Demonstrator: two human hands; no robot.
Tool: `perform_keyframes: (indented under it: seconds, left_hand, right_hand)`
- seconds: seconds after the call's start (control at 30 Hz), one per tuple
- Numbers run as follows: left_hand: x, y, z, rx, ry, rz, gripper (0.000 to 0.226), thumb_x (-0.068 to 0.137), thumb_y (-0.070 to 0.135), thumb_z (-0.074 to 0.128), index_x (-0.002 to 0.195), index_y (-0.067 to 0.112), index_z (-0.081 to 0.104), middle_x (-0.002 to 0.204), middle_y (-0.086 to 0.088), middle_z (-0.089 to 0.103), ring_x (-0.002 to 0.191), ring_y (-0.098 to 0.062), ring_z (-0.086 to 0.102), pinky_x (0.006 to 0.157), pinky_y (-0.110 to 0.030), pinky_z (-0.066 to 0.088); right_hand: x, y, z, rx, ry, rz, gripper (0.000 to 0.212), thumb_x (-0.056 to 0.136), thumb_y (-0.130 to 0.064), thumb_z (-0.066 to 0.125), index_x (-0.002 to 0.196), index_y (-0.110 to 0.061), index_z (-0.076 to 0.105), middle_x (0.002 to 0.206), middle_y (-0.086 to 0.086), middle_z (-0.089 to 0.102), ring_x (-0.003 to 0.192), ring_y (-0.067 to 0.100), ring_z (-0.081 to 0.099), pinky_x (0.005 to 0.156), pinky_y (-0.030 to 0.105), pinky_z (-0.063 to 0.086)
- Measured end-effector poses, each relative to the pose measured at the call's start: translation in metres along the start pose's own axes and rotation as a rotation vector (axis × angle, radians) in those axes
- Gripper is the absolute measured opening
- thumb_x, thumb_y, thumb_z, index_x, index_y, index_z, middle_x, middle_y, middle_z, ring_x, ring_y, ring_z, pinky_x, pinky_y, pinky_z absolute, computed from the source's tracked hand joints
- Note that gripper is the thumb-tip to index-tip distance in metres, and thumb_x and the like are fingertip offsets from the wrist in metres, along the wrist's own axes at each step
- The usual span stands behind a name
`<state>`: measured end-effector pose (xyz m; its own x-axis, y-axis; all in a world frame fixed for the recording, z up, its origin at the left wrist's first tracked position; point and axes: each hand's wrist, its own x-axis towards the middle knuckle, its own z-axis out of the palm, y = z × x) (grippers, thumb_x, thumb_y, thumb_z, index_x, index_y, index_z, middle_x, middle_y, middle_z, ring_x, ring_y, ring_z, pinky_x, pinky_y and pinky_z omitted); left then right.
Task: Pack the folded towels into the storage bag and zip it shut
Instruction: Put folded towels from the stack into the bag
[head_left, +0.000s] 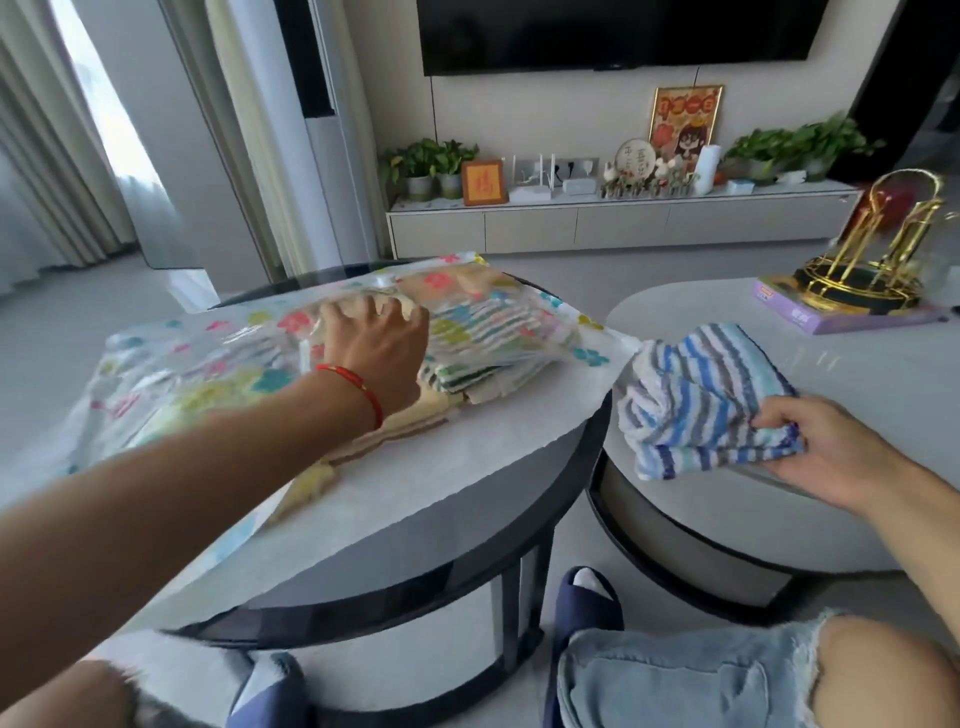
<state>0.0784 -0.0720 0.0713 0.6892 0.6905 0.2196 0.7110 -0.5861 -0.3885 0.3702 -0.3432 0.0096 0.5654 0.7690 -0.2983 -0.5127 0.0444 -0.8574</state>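
A clear storage bag (197, 364) printed with coloured flowers lies flat on the round left table (467, 467). Folded towels (483, 332), cream and green-striped, show through it, and cream edges stick out of its near side. My left hand (374, 348), with a red string on the wrist, rests fingers spread on top of the bag over the towels. My right hand (821, 447) grips the near corner of a folded blue, grey and white striped towel (701, 400) that lies on the right table's left edge.
The right round table (857, 374) carries a gold stand (878, 260) on a purple box (852, 317) at its far side. A narrow gap separates the two tables. My knees and blue slippers are below. A TV cabinet with plants stands at the back.
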Motion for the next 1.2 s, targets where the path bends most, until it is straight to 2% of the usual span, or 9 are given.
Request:
perform_keyframes:
  seconds: [0.2,0.37,0.47,0.57,0.67,0.73,0.83,1.0,1.2]
  left_hand:
    - [-0.004,-0.064,-0.04,-0.026,-0.087,-0.098,0.027,0.08,0.037,0.058,0.103,0.022,0.063,0.088,-0.004,0.06,0.091,-0.031,0.066,0.071,-0.038,0.05]
    - [-0.001,-0.093,-0.057,0.065,-0.004,-0.118,0.015,0.084,0.025,0.054,0.095,0.022,0.062,0.092,-0.005,0.065,0.092,-0.032,0.066,0.068,-0.036,0.042]
    - [0.003,-0.102,-0.071,0.077,0.125,-0.107,0.01,0.088,0.022,0.051,0.089,0.019,0.06,0.076,-0.004,0.056,0.083,-0.031,0.063,0.066,-0.035,0.037]
    - [0.007,-0.102,-0.086,0.107,0.249,-0.08,0.019,0.088,0.018,0.053,0.071,0.014,0.046,0.076,-0.006,0.058,0.07,-0.028,0.059,0.067,-0.035,0.032]
    - [0.007,-0.104,-0.092,0.101,0.251,-0.066,0.033,0.087,0.014,0.051,0.06,0.017,0.032,0.06,-0.001,0.038,0.052,-0.021,0.035,0.066,-0.036,0.033]
    - [0.008,-0.103,-0.089,0.072,0.256,-0.05,0.032,0.087,0.015,0.051,0.061,0.018,0.032,0.06,0.0,0.036,0.06,-0.023,0.04,0.065,-0.035,0.033]
    - [0.005,-0.098,-0.083,0.026,0.256,-0.034,0.034,0.086,0.018,0.054,0.061,0.019,0.031,0.06,0.0,0.034,0.064,-0.025,0.041,0.064,-0.036,0.031]
    - [-0.012,-0.082,-0.064,-0.077,0.22,-0.007,0.017,0.086,0.029,0.057,0.075,0.017,0.05,0.068,-0.002,0.048,0.069,-0.03,0.054,0.063,-0.035,0.032]
    - [-0.039,-0.042,0.007,-0.241,0.169,0.042,0.052,0.088,0.046,0.05,0.134,0.024,0.053,0.124,-0.013,0.059,0.113,-0.035,0.052,0.082,-0.044,0.046]
  right_hand:
    - [-0.034,0.06,0.113,0.088,-0.395,0.186,0.05,0.075,0.005,0.045,0.118,0.003,0.072,0.116,0.024,0.075,0.096,0.033,0.078,0.071,0.039,0.064]
    - [-0.015,0.117,0.23,0.236,-0.531,0.284,0.041,0.077,0.002,0.047,0.101,0.003,0.081,0.116,0.024,0.075,0.098,0.033,0.077,0.074,0.041,0.065]
    - [0.003,0.142,0.303,0.41,-0.507,0.278,0.047,0.089,0.007,0.038,0.122,0.001,0.071,0.118,0.022,0.074,0.096,0.034,0.077,0.074,0.042,0.065]
    - [0.021,0.164,0.356,0.514,-0.39,0.235,0.051,0.098,0.004,0.033,0.146,-0.006,0.049,0.136,0.021,0.062,0.103,0.031,0.067,0.096,0.042,0.056]
    - [0.032,0.192,0.38,0.19,-0.343,0.299,0.04,0.102,-0.015,0.051,0.141,-0.003,0.052,0.132,0.022,0.064,0.1,0.031,0.068,0.104,0.044,0.053]
    - [0.032,0.207,0.384,-0.168,-0.279,0.252,0.036,0.093,-0.032,0.063,0.115,-0.003,0.065,0.106,0.019,0.075,0.073,0.028,0.076,0.066,0.036,0.064]
    - [0.032,0.215,0.387,-0.403,-0.143,0.073,0.037,0.094,-0.029,0.054,0.097,0.005,0.069,0.08,0.019,0.078,0.04,0.02,0.065,0.034,0.02,0.043]
    - [0.03,0.207,0.365,-0.739,-0.335,-0.037,0.041,0.096,-0.039,0.053,0.081,-0.004,0.071,0.055,0.004,0.069,0.033,0.014,0.051,0.033,0.017,0.033]
    - [0.031,0.166,0.254,-1.049,-0.098,-0.484,0.033,0.085,-0.038,0.053,0.066,-0.015,0.069,0.058,-0.005,0.071,0.049,0.01,0.063,0.053,0.034,0.055]
